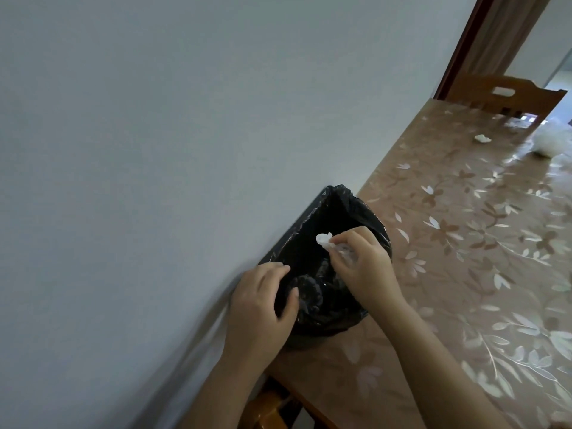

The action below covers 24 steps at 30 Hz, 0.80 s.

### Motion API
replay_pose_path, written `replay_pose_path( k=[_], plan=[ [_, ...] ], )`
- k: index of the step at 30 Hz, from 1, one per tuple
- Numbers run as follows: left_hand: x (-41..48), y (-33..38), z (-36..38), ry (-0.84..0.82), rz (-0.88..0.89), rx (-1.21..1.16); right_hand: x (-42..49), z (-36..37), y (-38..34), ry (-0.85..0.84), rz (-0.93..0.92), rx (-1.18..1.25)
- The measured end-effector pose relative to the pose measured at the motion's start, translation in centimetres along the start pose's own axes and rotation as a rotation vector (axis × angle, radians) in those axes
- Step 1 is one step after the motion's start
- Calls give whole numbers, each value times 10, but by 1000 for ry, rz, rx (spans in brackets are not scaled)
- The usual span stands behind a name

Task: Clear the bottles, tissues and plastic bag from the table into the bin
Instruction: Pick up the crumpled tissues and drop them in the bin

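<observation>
Home dining room: floral-clothed table [464, 274], chair [483, 91]

Liner [368, 218], gripped by the left hand [263, 305]: black plastic film, glossy, crinkled. Tissue [324, 239], pinched by the right hand [362, 270]: white paper, matt, crumpled. Counter [464, 274], right of the right hand: smooth, glossy cover, floral print, reflecting light. Chair [501, 88], far beyond the right hand: brown wood, smooth. Bag [554, 140], beside the chair: translucent white plastic, wrinkled. Wall [154, 150], left of the left hand: matt, even.
</observation>
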<state>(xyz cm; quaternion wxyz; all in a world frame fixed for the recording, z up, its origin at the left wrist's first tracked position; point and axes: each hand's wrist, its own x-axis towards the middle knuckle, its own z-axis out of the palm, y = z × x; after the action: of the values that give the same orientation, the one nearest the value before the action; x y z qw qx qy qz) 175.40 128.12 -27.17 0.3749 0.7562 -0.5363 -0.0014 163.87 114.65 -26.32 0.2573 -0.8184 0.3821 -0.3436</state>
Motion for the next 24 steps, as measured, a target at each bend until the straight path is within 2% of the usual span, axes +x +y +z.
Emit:
replay_pose_path(
  k=[10,17,24],
  plan=[
    [-11,-4,-10,-8,69,142,-15,2,-17,-71,-71,-225],
    [-25,4,-24,6,128,191,-51,-9,-36,-52,-78,-326],
    [-50,21,-23,25,161,106,-102,-27,-51,-14,-14,-392]
  ],
)
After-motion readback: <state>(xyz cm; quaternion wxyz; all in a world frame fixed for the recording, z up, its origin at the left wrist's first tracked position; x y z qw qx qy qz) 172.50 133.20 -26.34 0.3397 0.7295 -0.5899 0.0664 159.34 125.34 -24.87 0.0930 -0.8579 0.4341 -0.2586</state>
